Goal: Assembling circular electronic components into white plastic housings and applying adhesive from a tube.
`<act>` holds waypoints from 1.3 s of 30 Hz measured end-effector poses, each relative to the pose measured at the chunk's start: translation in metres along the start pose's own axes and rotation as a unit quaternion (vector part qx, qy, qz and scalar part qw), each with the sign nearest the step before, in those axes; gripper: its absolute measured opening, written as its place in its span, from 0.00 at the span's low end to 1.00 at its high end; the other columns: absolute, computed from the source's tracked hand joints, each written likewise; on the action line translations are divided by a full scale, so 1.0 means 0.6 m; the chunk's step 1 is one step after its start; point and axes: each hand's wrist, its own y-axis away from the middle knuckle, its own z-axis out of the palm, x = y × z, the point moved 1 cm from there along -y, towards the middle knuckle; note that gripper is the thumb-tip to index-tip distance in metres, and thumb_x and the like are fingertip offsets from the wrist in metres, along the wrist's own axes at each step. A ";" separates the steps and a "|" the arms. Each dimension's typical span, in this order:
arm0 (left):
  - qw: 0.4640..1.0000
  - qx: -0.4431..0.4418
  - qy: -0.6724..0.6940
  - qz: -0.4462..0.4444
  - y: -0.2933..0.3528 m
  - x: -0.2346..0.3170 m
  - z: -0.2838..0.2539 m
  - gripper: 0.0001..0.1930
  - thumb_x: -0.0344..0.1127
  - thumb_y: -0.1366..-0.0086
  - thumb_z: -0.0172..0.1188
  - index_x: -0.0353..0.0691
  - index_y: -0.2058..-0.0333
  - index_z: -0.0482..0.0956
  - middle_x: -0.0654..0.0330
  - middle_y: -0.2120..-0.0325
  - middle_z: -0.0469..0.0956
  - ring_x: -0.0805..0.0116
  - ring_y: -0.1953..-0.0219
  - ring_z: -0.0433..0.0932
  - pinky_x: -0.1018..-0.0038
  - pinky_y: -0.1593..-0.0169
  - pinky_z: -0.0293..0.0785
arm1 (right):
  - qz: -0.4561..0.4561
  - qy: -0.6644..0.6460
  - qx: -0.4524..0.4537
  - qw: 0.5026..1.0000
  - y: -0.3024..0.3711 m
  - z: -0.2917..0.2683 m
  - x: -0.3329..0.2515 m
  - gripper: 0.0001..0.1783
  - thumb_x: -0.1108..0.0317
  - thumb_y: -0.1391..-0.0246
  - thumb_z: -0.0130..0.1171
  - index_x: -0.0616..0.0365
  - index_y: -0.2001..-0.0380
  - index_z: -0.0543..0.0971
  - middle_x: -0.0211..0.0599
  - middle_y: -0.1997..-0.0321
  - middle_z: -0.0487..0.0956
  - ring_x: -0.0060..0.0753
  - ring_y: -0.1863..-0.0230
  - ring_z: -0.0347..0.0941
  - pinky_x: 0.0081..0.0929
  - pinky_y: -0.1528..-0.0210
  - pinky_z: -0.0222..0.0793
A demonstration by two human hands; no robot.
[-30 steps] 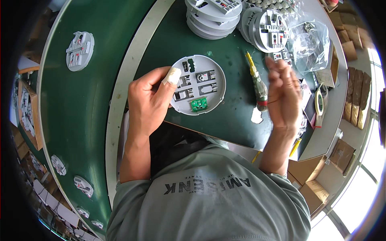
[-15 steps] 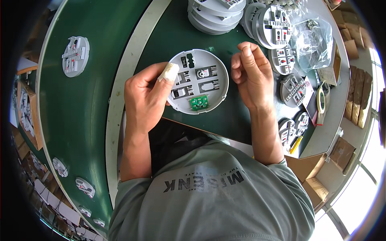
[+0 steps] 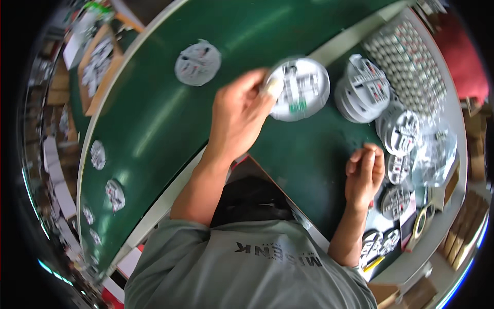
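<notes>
Head view: left hand (image 3: pixel 239 116) grips the round white disc (image 3: pixel 301 87) at its fingertips (blurred), far nearer than the loosely curled, empty right hand (image 3: pixel 364 175).

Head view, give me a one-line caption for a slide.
Left hand grips a round white base plate over the green belt; right hand rests curled, empty.

a clear plastic bag (image 3: pixel 435 154) of small parts lies crumpled at the bench's (image 3: pixel 309 154) right edge; brown cardboard boxes (image 3: pixel 465 226) stand just beyond it, and more open cartons (image 3: pixel 100 62) of pale round pieces sit at far upper left.
</notes>
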 end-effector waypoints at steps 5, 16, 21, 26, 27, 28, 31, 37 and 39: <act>0.920 0.103 -0.290 0.244 -0.099 -0.001 -0.028 0.21 0.31 0.31 0.71 0.36 0.41 0.83 0.51 0.48 0.86 0.57 0.50 0.85 0.65 0.48 0.81 | 0.007 0.000 -0.006 1.000 -0.013 0.007 -0.002 0.13 0.62 0.17 0.50 0.58 0.43 0.79 0.37 0.57 0.84 0.20 0.68 0.74 0.18 0.66 0.69; 0.901 -0.182 -0.389 0.069 -0.259 -0.036 -0.319 0.13 0.31 0.27 0.67 0.31 0.48 0.86 0.54 0.53 0.86 0.64 0.51 0.85 0.69 0.46 0.80 | -0.050 0.082 0.057 0.994 -0.013 0.036 0.004 0.10 0.68 0.22 0.60 0.58 0.44 0.79 0.36 0.47 0.84 0.22 0.57 0.78 0.21 0.54 0.75; 0.900 -0.114 -0.415 0.071 -0.223 -0.028 -0.322 0.09 0.29 0.27 0.66 0.29 0.55 0.87 0.56 0.64 0.86 0.69 0.63 0.83 0.71 0.57 0.78 | -0.050 0.154 0.027 0.986 0.010 0.035 0.002 0.09 0.72 0.24 0.62 0.58 0.45 0.80 0.31 0.50 0.83 0.20 0.56 0.79 0.21 0.52 0.75; 0.926 0.002 -0.354 0.127 -0.100 0.015 -0.195 0.06 0.25 0.29 0.66 0.29 0.57 0.87 0.55 0.67 0.85 0.71 0.67 0.82 0.71 0.62 0.76 | -0.043 0.098 0.055 0.993 0.000 0.037 0.008 0.09 0.74 0.25 0.62 0.60 0.46 0.80 0.31 0.51 0.84 0.21 0.53 0.80 0.22 0.47 0.77; 0.932 0.011 -0.334 0.142 -0.063 0.025 -0.153 0.06 0.24 0.30 0.67 0.30 0.57 0.88 0.55 0.68 0.85 0.71 0.67 0.82 0.72 0.63 0.76 | -0.037 0.070 0.062 0.995 0.007 0.036 0.008 0.09 0.75 0.25 0.62 0.61 0.45 0.80 0.31 0.51 0.84 0.21 0.52 0.80 0.22 0.46 0.78; 0.935 0.013 -0.319 0.151 -0.038 0.036 -0.103 0.06 0.24 0.31 0.69 0.30 0.58 0.88 0.55 0.68 0.84 0.69 0.68 0.82 0.71 0.64 0.76 | -0.021 0.078 0.064 0.995 -0.001 0.038 0.007 0.09 0.75 0.25 0.62 0.61 0.45 0.80 0.31 0.51 0.84 0.21 0.52 0.80 0.22 0.46 0.78; 0.943 -0.004 -0.297 0.151 0.045 0.018 0.008 0.06 0.22 0.32 0.70 0.31 0.57 0.88 0.56 0.67 0.84 0.67 0.68 0.82 0.72 0.63 0.76 | -0.049 0.111 0.100 0.988 -0.001 0.048 -0.012 0.10 0.75 0.25 0.62 0.62 0.45 0.79 0.34 0.51 0.85 0.23 0.51 0.82 0.23 0.46 0.79; 0.942 -0.011 -0.282 0.182 0.084 -0.057 0.073 0.07 0.21 0.32 0.70 0.32 0.56 0.88 0.55 0.66 0.84 0.65 0.69 0.83 0.71 0.63 0.78 | -0.117 0.139 0.099 0.979 0.003 0.064 0.003 0.11 0.75 0.26 0.63 0.60 0.44 0.80 0.37 0.50 0.87 0.27 0.50 0.82 0.28 0.45 0.79; 0.944 -0.028 -0.263 0.198 0.085 -0.064 0.073 0.08 0.21 0.32 0.69 0.32 0.55 0.87 0.56 0.67 0.83 0.65 0.69 0.82 0.71 0.63 0.78 | -0.147 0.236 0.077 0.957 0.010 0.052 -0.009 0.11 0.77 0.28 0.64 0.60 0.45 0.82 0.37 0.51 0.88 0.29 0.50 0.82 0.29 0.45 0.79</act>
